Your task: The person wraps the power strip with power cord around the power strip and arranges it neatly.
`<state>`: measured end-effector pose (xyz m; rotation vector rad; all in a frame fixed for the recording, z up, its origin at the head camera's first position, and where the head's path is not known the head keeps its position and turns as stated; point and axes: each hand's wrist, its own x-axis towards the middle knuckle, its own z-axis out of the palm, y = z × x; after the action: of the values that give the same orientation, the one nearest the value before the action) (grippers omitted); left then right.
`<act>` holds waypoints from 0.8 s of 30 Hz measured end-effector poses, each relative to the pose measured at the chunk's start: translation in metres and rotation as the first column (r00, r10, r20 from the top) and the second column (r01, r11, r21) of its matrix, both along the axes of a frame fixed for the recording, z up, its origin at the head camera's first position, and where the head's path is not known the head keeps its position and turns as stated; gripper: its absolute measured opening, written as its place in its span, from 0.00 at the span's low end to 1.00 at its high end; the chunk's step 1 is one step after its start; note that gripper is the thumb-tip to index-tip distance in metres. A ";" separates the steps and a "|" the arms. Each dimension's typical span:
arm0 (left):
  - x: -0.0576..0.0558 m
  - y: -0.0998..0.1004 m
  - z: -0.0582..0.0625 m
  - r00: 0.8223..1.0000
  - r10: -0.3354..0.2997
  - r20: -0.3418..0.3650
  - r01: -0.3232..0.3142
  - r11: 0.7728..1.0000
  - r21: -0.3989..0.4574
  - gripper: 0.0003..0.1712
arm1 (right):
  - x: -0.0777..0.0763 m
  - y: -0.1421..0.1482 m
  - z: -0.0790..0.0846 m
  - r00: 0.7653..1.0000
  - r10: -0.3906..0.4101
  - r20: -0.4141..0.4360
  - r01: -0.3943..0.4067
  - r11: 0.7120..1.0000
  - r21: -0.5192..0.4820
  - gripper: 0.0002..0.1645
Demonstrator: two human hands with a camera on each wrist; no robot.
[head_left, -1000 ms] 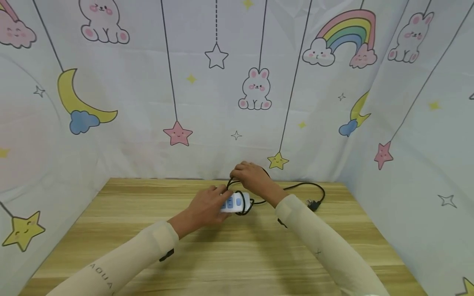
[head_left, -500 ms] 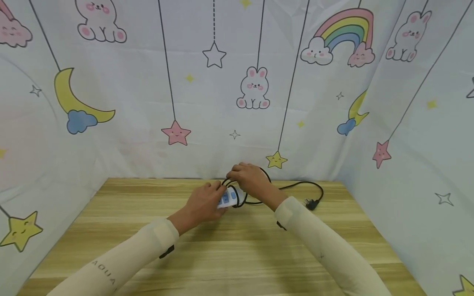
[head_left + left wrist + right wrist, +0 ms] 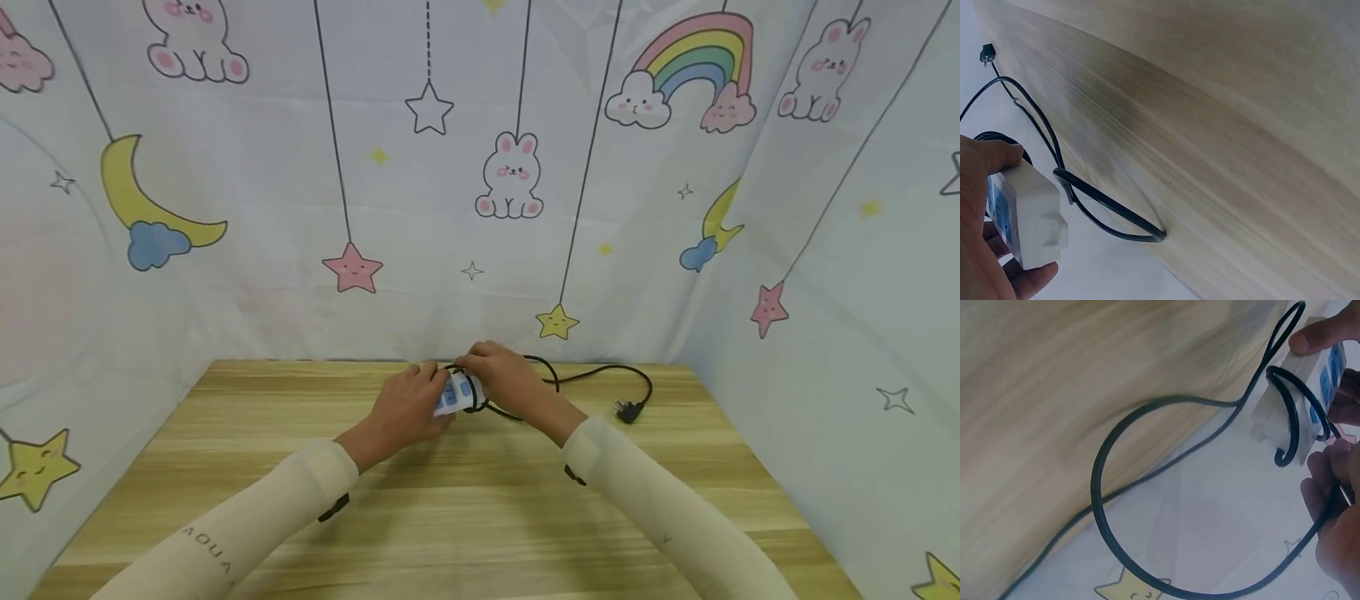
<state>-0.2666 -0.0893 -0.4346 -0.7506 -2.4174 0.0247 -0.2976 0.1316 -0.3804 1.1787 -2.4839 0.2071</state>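
Observation:
A white power strip with blue sockets is gripped in my left hand, thumb on one side and fingers on the other. Black cord loops around the strip's end. My right hand pinches part of that cord beside the strip, as the right wrist view shows. From this hand the cord hangs in a wide loop. The cord's far end carries a black plug, lying on the table to the right. In the left wrist view the strip's white side faces the camera.
The wood-grain table reaches back to a white cloth wall printed with stars, rabbits and moons. More of this cloth stands at the left and right sides.
The power strip and my left hand have shifted slightly left and back. My right hand has moved a little down, bringing the cord closer to the strip. The plug stays on the table.

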 end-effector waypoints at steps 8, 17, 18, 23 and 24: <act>0.002 0.003 0.002 0.996 0.015 0.083 -0.016 1.000 0.021 0.38 | 0.009 0.002 -0.008 0.990 -0.004 0.141 0.015 0.997 -0.077 0.20; -0.004 0.004 0.003 0.996 0.041 0.085 -0.044 0.998 0.042 0.35 | 0.015 0.008 -0.019 0.995 -0.008 0.098 0.020 0.992 -0.126 0.19; -0.004 0.004 0.002 0.997 0.041 0.069 -0.045 0.998 0.045 0.34 | 0.016 0.009 -0.020 0.996 -0.001 0.090 0.012 0.992 -0.123 0.20; -0.003 0.004 -0.001 0.999 0.046 -0.007 -0.045 0.994 0.095 0.33 | 0.019 0.008 -0.027 0.997 0.028 0.072 -0.018 0.990 -0.136 0.20; -0.002 0.004 -0.001 0.999 0.050 -0.010 -0.049 0.994 0.102 0.34 | 0.019 0.008 -0.028 0.996 0.028 0.082 -0.016 0.990 -0.142 0.19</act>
<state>-0.2689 -0.0851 -0.4360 -0.6425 -2.4053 -0.0738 -0.2782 0.1391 -0.4082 1.1607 -2.4819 0.4402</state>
